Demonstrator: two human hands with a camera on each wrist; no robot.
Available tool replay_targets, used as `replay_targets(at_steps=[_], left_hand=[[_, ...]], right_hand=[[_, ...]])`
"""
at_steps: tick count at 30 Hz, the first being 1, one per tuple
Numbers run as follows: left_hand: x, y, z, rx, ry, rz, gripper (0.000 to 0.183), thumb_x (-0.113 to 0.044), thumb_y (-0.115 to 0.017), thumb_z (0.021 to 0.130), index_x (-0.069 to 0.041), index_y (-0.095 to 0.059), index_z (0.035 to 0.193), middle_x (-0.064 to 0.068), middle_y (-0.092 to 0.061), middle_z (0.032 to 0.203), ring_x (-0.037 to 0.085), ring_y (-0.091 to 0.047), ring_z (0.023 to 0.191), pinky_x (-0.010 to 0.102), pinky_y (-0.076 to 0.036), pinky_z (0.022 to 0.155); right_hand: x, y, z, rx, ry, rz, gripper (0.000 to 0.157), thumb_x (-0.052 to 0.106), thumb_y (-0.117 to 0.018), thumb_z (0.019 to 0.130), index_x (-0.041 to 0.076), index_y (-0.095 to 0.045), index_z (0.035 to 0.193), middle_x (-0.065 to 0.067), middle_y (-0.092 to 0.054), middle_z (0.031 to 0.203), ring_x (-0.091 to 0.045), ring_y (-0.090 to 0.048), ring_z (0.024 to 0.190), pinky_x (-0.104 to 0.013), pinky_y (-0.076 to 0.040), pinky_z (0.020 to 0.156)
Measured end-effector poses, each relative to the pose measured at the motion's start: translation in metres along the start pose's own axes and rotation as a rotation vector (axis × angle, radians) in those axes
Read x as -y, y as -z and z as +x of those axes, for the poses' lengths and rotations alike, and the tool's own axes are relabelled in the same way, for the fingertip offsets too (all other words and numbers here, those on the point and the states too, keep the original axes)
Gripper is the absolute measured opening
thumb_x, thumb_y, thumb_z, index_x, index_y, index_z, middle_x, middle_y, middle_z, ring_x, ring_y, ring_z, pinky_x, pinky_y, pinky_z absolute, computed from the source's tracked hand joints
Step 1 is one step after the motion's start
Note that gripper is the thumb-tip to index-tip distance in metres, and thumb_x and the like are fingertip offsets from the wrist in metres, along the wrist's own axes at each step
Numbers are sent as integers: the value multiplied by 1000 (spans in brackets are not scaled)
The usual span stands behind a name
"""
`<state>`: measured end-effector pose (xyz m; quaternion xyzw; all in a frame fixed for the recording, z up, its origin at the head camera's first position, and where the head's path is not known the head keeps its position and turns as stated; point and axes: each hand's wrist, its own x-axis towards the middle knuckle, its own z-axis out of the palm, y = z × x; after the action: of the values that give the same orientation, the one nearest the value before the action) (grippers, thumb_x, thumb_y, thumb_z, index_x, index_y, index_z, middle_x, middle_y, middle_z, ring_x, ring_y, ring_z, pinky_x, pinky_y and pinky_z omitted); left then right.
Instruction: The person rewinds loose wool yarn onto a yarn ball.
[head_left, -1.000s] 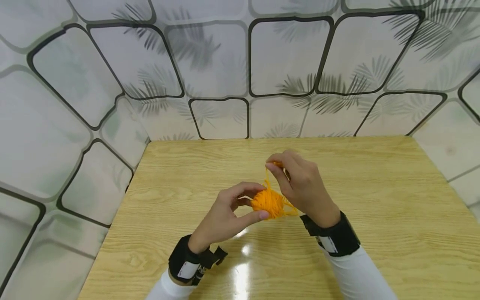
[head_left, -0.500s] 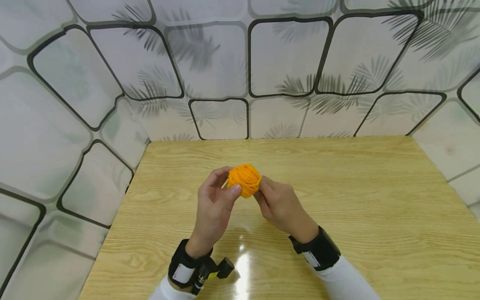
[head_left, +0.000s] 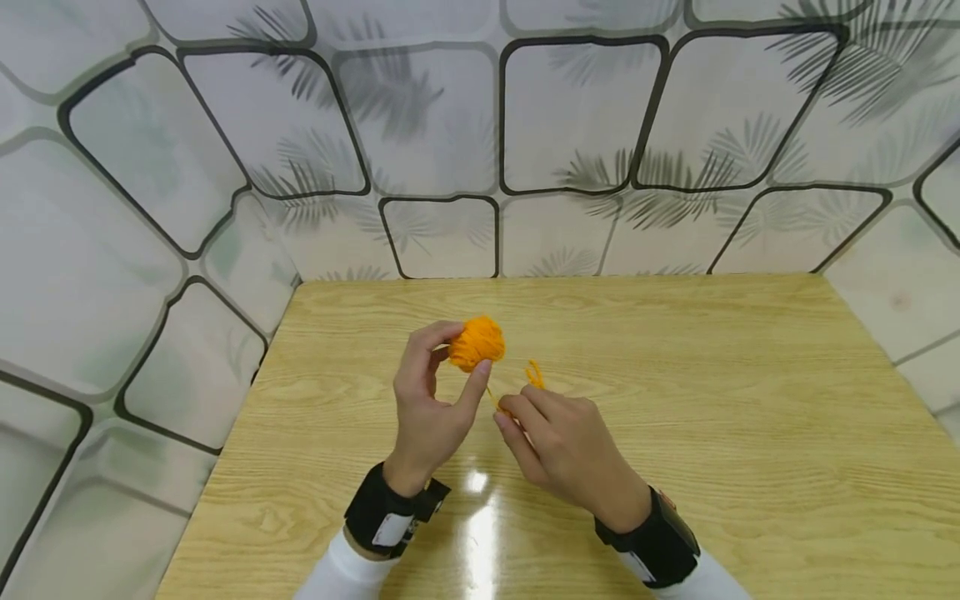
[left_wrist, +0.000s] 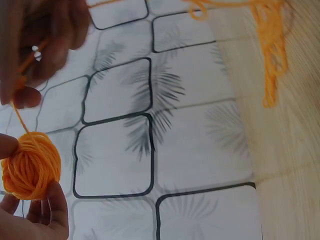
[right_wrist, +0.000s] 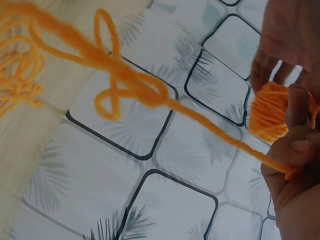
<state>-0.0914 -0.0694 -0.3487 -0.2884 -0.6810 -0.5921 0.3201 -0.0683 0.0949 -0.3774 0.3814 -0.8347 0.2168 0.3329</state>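
Observation:
An orange ball of yarn [head_left: 477, 343] is held up above the wooden table between the thumb and fingers of my left hand [head_left: 435, 417]. Lower and to the right, my right hand [head_left: 566, 442] pinches the yarn strand that runs from the ball. In the left wrist view the strand [left_wrist: 21, 120] stretches between the ball and the right fingertips. Past the right hand, the right wrist view has a looped, tangled length of yarn [right_wrist: 125, 75] trailing away. More loose yarn [right_wrist: 19, 72] lies bunched over the table there.
The wooden table [head_left: 712, 400] has a light, shiny top. Behind it and at its sides stand pale walls [head_left: 420, 125] with dark outlined shapes and leaf prints. Both wrists wear black bands [head_left: 648, 537].
The ball has gone up and left in the left hand. The right hand first came down against the ball, then drew away down and right with the strand.

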Motion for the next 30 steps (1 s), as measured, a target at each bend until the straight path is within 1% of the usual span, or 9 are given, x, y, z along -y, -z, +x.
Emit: replay_targets(at_steps=[3, 7, 9, 11, 14, 18, 23, 26, 30], left_hand=[[11, 1, -2, 40, -60, 104, 44, 6, -65, 75, 6, -50, 116, 19, -51, 110, 25, -51, 99, 38, -48, 77], [33, 4, -10, 104, -90, 213, 43, -4, -64, 81, 1, -50, 121, 15, -49, 117, 22, -51, 104, 33, -48, 80], [43, 7, -13, 154, -99, 269, 43, -8, -63, 83, -2, -50, 124, 13, -48, 121, 22, -49, 107, 30, -47, 83], [47, 10, -15, 213, -105, 314, 42, -10, -62, 85, -4, -50, 125, 12, -47, 123, 24, -47, 110, 29, -45, 86], [48, 12, -17, 290, -106, 352, 41, -12, -61, 86, -6, -50, 126, 12, -46, 123, 25, -45, 113, 28, -43, 89], [47, 13, -20, 353, -93, 326, 43, -15, -60, 88, -8, -49, 128, 10, -46, 124, 22, -46, 113, 28, -42, 90], [42, 12, -23, 446, -54, 217, 43, -17, -59, 89, -10, -47, 130, 7, -47, 124, 16, -50, 107, 26, -43, 88], [32, 12, -23, 500, -8, 143, 42, -17, -59, 90, -10, -48, 130, 5, -48, 122, 12, -51, 103, 24, -44, 85], [10, 12, -19, 541, 48, 40, 41, -11, -59, 88, -7, -49, 128, 6, -50, 119, 11, -53, 99, 26, -47, 80]], right_hand=[[3, 11, 0, 27, -37, 2, 10, 19, -54, 91, 12, -60, 88, 9, -43, 70, 1, -29, 52, -9, -24, 45], [3, 26, 0, 76, -95, 13, 11, 21, -55, 91, 13, -60, 87, 9, -48, 72, 2, -35, 53, -10, -29, 45], [2, 34, 0, 91, -117, 25, 10, 22, -56, 90, 14, -60, 85, 10, -49, 72, 2, -39, 54, -10, -32, 46], [1, 42, 2, 95, -135, 41, 11, 24, -57, 90, 15, -59, 84, 10, -49, 72, 2, -43, 55, -10, -35, 47], [-2, 53, 5, 89, -155, 57, 12, 25, -58, 90, 15, -58, 84, 10, -49, 73, 1, -44, 57, -11, -36, 48], [-5, 63, 9, 56, -166, 56, 8, 22, -61, 87, 15, -60, 87, 11, -47, 72, 0, -40, 56, -11, -33, 47], [-13, 69, 17, -52, -121, 54, 8, 16, -64, 83, 12, -62, 90, 10, -45, 72, 1, -35, 55, -10, -29, 46], [-18, 70, 24, -115, -96, 74, 10, 13, -65, 83, 10, -62, 91, 9, -44, 72, 2, -30, 56, -10, -26, 46], [-26, 70, 33, -178, -85, 100, 9, 12, -62, 86, 6, -61, 92, 6, -44, 71, 2, -27, 57, -12, -24, 46]])
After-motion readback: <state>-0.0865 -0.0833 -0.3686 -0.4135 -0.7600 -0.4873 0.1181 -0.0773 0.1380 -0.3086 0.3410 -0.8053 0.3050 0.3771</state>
